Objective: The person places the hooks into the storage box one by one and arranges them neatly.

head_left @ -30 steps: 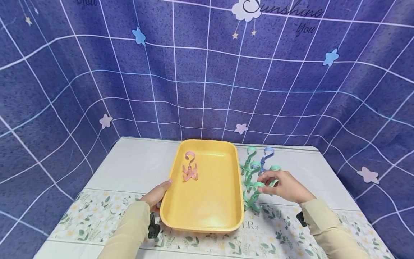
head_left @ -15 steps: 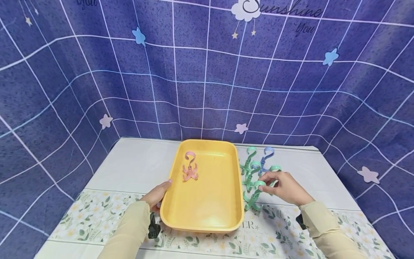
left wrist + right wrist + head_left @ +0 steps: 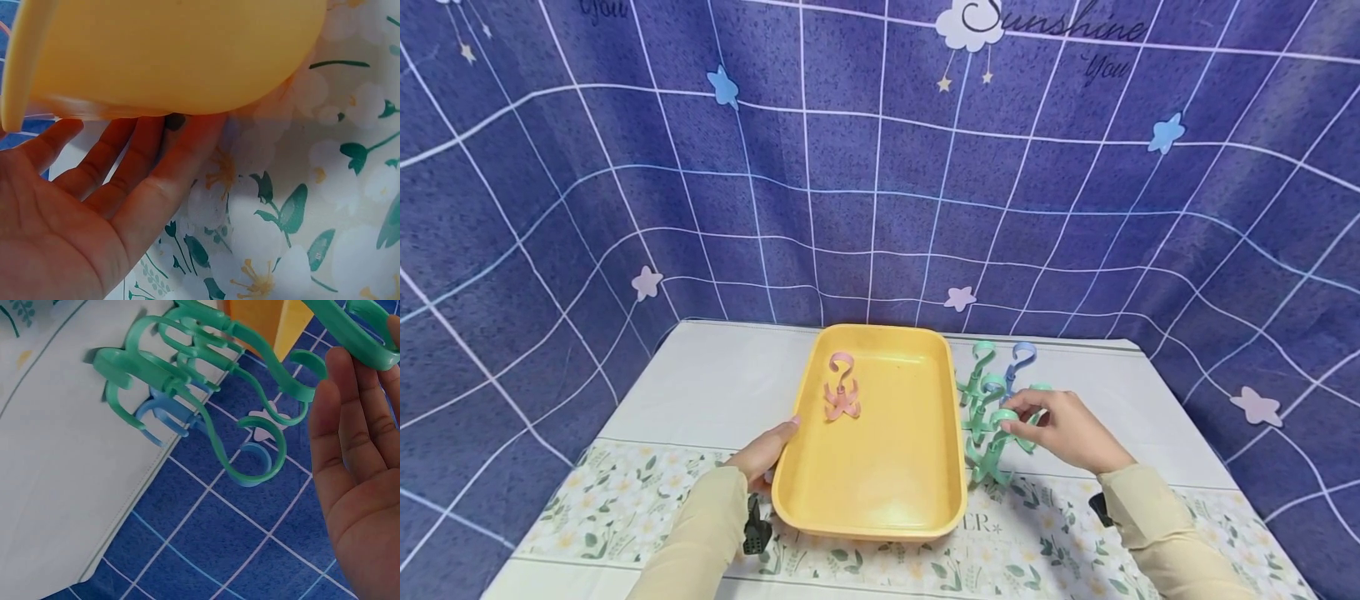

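From above the near side of the yellow tray (image 3: 895, 462), the head camera looks forward and down. The left wrist camera, close at the tray's left, faces its outer wall; the right wrist camera — tilted, right of it — shares the green pronged hooks (image 3: 148, 376) with the head view.

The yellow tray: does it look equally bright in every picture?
No: head view, the yellow tray is bright, with a pale sheen on its floor; left wrist view, duller, the left hand dim too; right wrist view, only part shows, one face darker.
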Demonstrator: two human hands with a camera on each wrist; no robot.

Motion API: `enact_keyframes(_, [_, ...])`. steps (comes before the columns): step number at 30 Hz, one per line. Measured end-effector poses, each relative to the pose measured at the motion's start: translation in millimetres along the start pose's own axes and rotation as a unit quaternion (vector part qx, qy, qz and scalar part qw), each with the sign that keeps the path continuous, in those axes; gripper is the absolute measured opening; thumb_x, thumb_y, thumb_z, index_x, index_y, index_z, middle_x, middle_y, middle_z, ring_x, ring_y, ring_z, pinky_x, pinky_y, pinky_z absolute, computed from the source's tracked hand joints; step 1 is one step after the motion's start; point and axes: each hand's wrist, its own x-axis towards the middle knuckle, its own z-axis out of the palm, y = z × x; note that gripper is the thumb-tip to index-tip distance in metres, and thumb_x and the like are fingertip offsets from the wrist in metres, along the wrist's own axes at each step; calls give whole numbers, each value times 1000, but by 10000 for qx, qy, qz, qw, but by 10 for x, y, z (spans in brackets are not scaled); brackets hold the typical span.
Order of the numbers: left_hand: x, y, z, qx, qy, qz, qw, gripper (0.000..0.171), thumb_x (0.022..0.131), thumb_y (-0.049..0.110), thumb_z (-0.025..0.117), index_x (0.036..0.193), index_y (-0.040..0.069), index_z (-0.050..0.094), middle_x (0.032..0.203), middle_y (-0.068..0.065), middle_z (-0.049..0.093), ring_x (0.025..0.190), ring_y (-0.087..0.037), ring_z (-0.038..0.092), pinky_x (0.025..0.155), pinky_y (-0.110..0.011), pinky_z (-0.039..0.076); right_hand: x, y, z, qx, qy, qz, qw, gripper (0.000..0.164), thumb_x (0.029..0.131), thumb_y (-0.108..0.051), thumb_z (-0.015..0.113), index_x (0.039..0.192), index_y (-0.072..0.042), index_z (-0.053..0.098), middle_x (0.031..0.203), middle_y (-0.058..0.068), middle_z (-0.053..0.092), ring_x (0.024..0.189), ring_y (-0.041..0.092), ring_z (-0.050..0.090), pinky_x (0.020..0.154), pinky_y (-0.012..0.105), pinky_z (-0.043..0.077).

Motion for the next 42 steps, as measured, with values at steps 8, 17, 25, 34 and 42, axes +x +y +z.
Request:
enact_keyframes(8, [1, -8, -15, 13, 7, -19, 10000, 65, 110, 50, 30, 152, 0, 35, 110, -21, 63, 89, -27, 68, 72, -47, 60, 64, -71, -57, 6, 60, -212, 9998, 12, 95, -20, 76, 104, -12, 77, 91, -9, 71, 80, 8, 64, 68, 28, 57])
enact_keyframes(17, [9, 6, -6, 43, 65, -66, 9999, 66, 110, 51, 30, 151, 0, 36, 110, -20, 64, 89, -27, 67, 71, -46, 60, 109, -154, -179, -134, 201, -314, 9992, 11, 94, -17, 76, 104, -13, 77, 91, -10, 71, 81, 7, 65, 69, 28, 56])
enact_keyframes(25, [36, 0, 4, 23, 45, -84, 10000, 66, 110, 50, 30, 154, 1, 32, 112, -20, 64, 90, -27, 67, 73, -46, 59, 162, -212, -248, -188, 271, -397, 9987, 11, 94, -17, 77, 103, -12, 77, 89, -9, 71, 80, 8, 65, 65, 26, 55])
enact_keyframes(34, [26, -3, -1, -97, -110, 23, 9999, 65, 110, 50, 28, 151, -1, 34, 102, -18, 67, 82, -24, 70, 68, -43, 60, 251, -315, -317, -188, 322, -505, 9980, 10, 94, -17, 76, 103, -13, 77, 88, -9, 70, 80, 8, 64, 66, 26, 55])
enact_keyframes(42, [17, 24, 15, -3, -1, -65, 10000, 63, 110, 49, 29, 149, -1, 37, 100, -18, 66, 80, -23, 68, 67, -42, 60, 343, -395, -328, -235, 374, -453, 9980, 14, 96, -18, 75, 107, -11, 77, 94, -6, 72, 82, 11, 65, 66, 27, 54])
